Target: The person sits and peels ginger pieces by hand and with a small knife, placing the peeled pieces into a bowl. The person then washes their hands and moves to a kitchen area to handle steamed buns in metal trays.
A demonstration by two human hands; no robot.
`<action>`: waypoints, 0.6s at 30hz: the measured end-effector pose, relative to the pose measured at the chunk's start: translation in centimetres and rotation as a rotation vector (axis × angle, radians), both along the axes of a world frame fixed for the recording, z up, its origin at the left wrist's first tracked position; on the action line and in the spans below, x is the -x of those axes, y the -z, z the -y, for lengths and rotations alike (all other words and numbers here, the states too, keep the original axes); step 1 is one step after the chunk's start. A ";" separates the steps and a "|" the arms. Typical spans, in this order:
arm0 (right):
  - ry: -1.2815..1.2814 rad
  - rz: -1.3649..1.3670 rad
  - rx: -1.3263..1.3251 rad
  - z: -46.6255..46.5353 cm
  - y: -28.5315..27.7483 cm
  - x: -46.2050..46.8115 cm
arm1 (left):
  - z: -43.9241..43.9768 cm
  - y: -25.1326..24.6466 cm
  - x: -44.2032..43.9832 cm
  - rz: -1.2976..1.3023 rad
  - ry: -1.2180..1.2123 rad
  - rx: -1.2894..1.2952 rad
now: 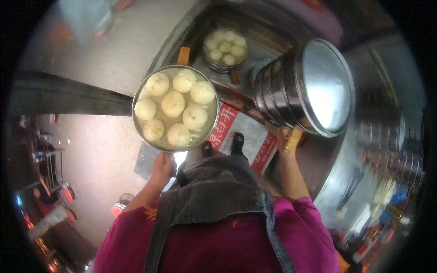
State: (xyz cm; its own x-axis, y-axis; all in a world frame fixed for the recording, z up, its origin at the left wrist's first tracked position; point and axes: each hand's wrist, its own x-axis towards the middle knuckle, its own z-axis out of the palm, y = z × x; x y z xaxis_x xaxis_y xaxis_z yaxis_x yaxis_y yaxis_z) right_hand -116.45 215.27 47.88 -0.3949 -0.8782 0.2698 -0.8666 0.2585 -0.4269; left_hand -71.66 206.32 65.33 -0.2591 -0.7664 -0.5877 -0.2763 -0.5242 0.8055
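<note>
My left hand (pixel 163 170) is closed at the near edge of a round metal steamer tray (pixel 173 108), held up at the left. Several pale round buns (pixel 172 104) lie in it, and an orange handle (pixel 183 55) stands out from its far side. My right hand (pixel 283 140) grips an orange handle (pixel 294 139) low on a tall stack of steamer tiers (pixel 278 92). A shiny metal lid (pixel 326 88) covers that stack. Beyond, between the two, another round tray (pixel 225 47) with smaller-looking pale buns rests on the metal stove top.
A red and white printed board (pixel 244 136) lies by my shoes. Metal counter (pixel 327 194) runs along the right, with more stacked steamers (pixel 379 129) and utensils near the rim. A dark post or beam (pixel 75 95) extends at the left.
</note>
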 end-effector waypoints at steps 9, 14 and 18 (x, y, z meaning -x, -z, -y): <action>-0.308 0.448 0.030 19.3 6.3 -2.1 | -2.4 1.7 2.3 0.077 -0.182 -0.037; 0.153 1.491 -0.065 27.1 7.3 -3.9 | -4.2 2.6 3.5 -0.066 -0.368 -0.150; 0.323 1.934 0.096 30.8 7.1 -5.4 | -4.9 3.5 3.9 0.028 -0.305 -0.081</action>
State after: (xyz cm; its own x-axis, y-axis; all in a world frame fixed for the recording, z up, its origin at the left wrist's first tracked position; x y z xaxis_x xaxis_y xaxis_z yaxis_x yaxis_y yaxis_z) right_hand -111.08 184.42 40.78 -0.2851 -0.7362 -0.6138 0.7686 0.2070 -0.6053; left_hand -75.54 211.19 61.85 -0.0071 -0.7570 -0.6534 -0.1179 -0.6482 0.7523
